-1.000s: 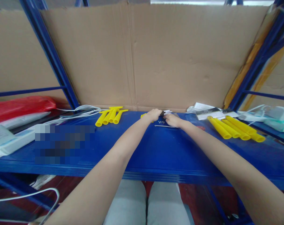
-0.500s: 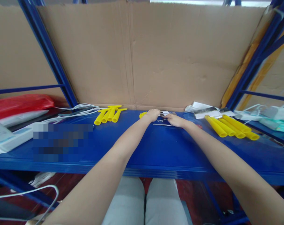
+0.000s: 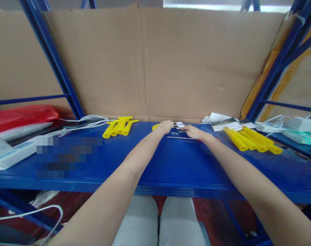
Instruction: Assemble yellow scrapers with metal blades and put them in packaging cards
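Note:
Near the back of the blue shelf point(image 3: 171, 164), my left hand point(image 3: 166, 126) has its fingers closed around something hidden, beside small black and white parts point(image 3: 178, 125). A bit of yellow point(image 3: 155, 127) shows at its left. My right hand point(image 3: 191, 131) reaches in from the other side with its fingertips pressed together by those parts; what they hold is too small to make out. Small pale pieces point(image 3: 175, 133) lie between the hands. In front of them is a thin metal rod point(image 3: 181, 138), its right end by my right wrist.
Yellow tubes point(image 3: 116, 128) lie left of my hands, and several more point(image 3: 250, 139) lie right, near white packets point(image 3: 223, 123). White cables point(image 3: 91, 119) and a red bag point(image 3: 24, 116) are at left. Cardboard point(image 3: 191, 68) stands behind.
My right hand has shifted slightly left, and more of the small pale pieces show between the hands. The whole view has tilted slightly upward.

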